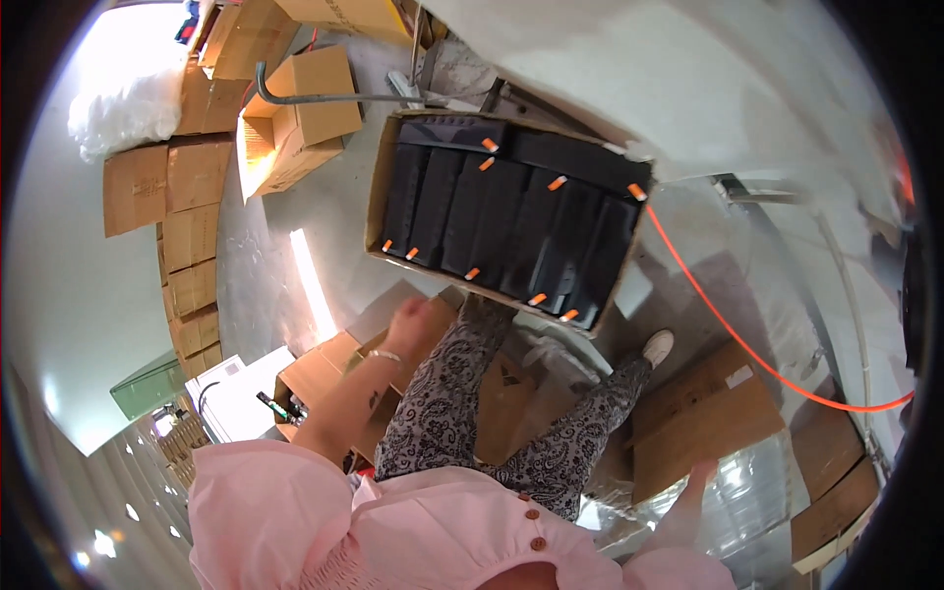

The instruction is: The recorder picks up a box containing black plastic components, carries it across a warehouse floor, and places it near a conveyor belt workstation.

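My left hand is raised in front of me, fingers curled loosely inward and gripping nothing, hanging just below the near edge of the big open cardboard box. A thin bracelet sits on that wrist. The box rests on the floor ahead of my knees, packed edge to edge with black flat units standing side by side, each with a small orange tab at its end; tabs run along both the far edge and the near edge of the box. My right hand is down at my side, low by the near corner of a flattened cardboard sheet; it is blurred, and I cannot tell whether its fingers are spread or closed, though it seems to be touching the sheet's edge. An orange cable runs from the box's right corner across the floor, past my white shoe. Beyond the box's left edge stands a smaller open carton, with flattened cartons laid in a row further left.
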Demonstrator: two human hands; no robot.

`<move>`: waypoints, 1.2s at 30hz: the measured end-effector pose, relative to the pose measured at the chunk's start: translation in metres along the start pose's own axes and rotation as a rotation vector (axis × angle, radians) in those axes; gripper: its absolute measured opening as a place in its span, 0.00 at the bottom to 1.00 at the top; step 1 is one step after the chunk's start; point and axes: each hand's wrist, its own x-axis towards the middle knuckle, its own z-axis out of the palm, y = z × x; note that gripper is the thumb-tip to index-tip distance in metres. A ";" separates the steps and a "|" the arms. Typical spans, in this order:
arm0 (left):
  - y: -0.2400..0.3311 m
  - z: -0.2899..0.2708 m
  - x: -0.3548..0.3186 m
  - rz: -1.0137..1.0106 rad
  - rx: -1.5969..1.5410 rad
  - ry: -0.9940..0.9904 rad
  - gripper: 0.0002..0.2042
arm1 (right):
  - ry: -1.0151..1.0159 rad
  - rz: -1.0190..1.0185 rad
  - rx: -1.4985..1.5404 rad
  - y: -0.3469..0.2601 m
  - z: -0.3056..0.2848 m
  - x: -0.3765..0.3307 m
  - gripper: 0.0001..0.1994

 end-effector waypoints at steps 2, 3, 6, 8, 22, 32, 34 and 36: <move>-0.001 -0.058 0.059 -0.062 0.175 0.245 0.26 | 0.051 0.046 -0.053 -0.037 0.000 -0.041 0.18; 0.024 -0.056 0.065 -0.217 0.027 0.281 0.31 | 0.048 0.061 -0.049 -0.053 -0.015 -0.071 0.17; 0.040 -0.101 0.117 -0.502 -0.401 0.215 0.41 | 0.034 -0.068 -0.041 -0.095 -0.019 -0.122 0.17; 0.053 -0.091 0.134 -0.590 -0.483 0.256 0.37 | 0.048 -0.023 -0.031 -0.115 -0.012 -0.149 0.14; 0.074 -0.117 0.180 -0.434 -0.241 -0.242 0.33 | -0.019 -0.122 -0.150 -0.238 -0.077 -0.285 0.10; 0.187 -0.107 0.314 -0.127 -0.270 -0.624 0.32 | -0.339 0.259 1.434 -0.416 -0.052 -0.288 0.28; 0.208 -0.088 0.322 -0.147 -0.349 -0.738 0.31 | -0.369 0.330 1.673 -0.426 -0.040 -0.292 0.28; 0.218 -0.069 0.316 -0.325 -0.493 -0.741 0.28 | -0.333 0.265 1.706 -0.426 -0.037 -0.293 0.26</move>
